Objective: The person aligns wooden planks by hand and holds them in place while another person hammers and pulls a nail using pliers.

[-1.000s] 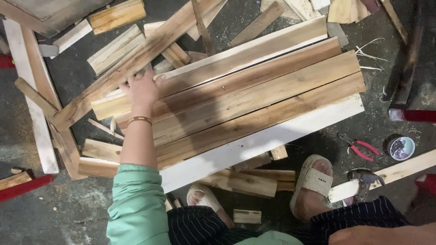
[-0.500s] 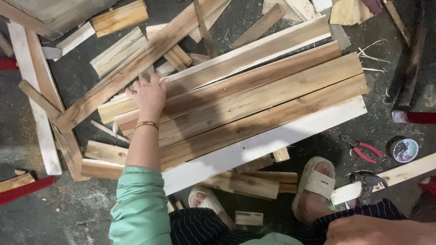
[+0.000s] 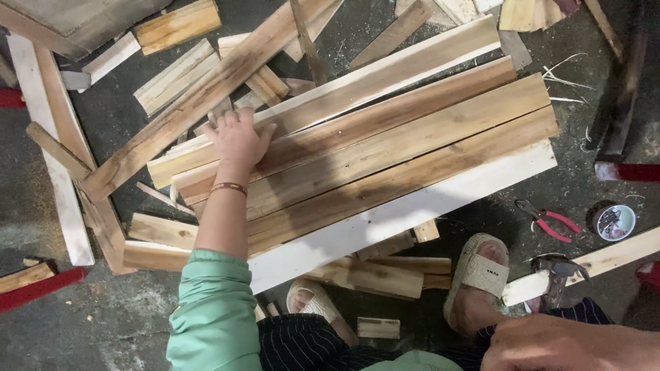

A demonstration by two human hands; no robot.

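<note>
My left hand lies flat with fingers spread on the left end of a row of long wooden planks lying side by side on the floor. It presses on the second and third planks from the top, and a bracelet sits at the wrist. A white-painted plank forms the near edge of the row. My right hand is at the bottom right with fingers curled, just below a hammer. Whether it grips the hammer handle is hidden.
Loose offcuts and boards are scattered around the row, and a long board lies diagonally across the top left. Red-handled pliers and a small round tin lie at the right. My sandalled feet stand by the near planks.
My left hand has slid a little to the right along the planks. The planks and the right hand have barely moved.
</note>
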